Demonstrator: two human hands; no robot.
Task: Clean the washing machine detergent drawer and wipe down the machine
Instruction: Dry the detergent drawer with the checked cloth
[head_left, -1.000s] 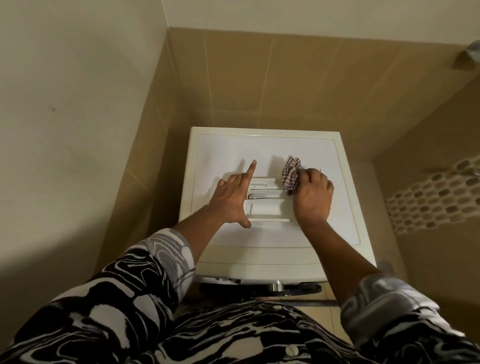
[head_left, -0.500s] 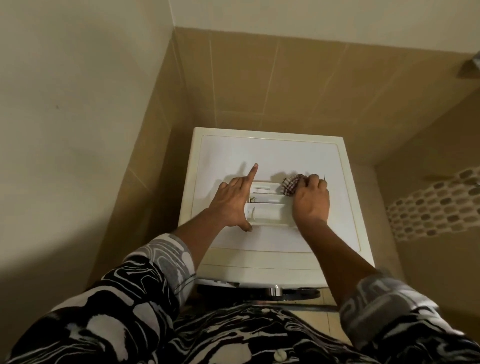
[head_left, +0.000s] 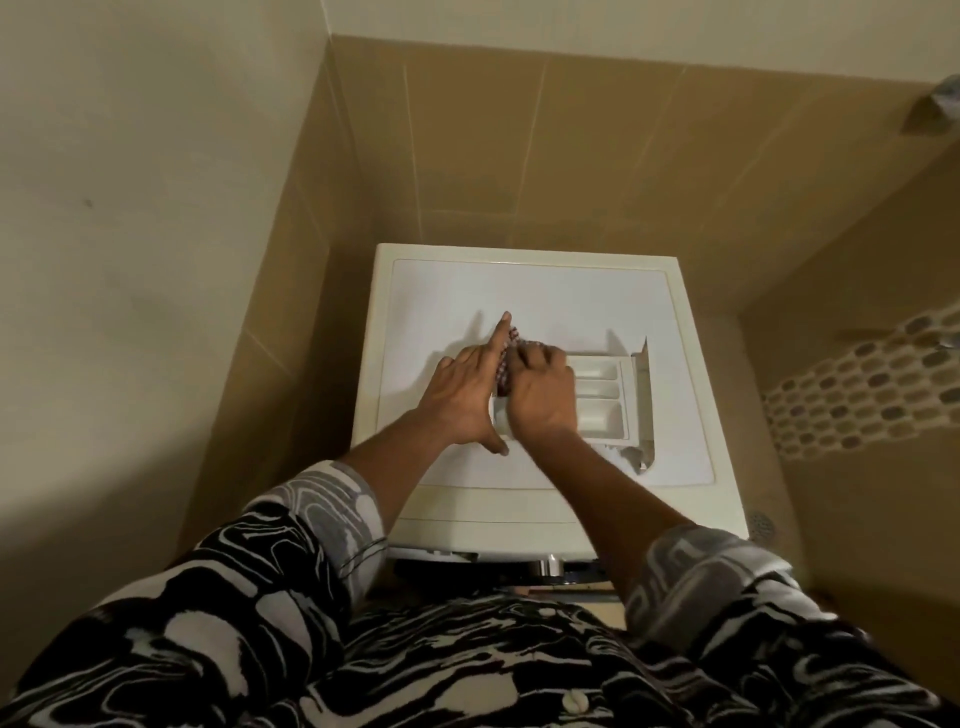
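- The detergent drawer (head_left: 597, 389) lies on the washing machine (head_left: 519, 291) top — light rigid plastic, probably slick; hold its outer walls.
- Left hand (head_left: 462, 395), index and thumb spread, braces its left end.
- Right hand (head_left: 540, 400) grips a soft checked cloth (head_left: 506, 358) there.

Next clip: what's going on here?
A person has the drawer lying on top of the machine. The left hand steadies the drawer's left end, while the right hand grips a checked cloth pressed against that same end. The compartments further right lie uncovered.
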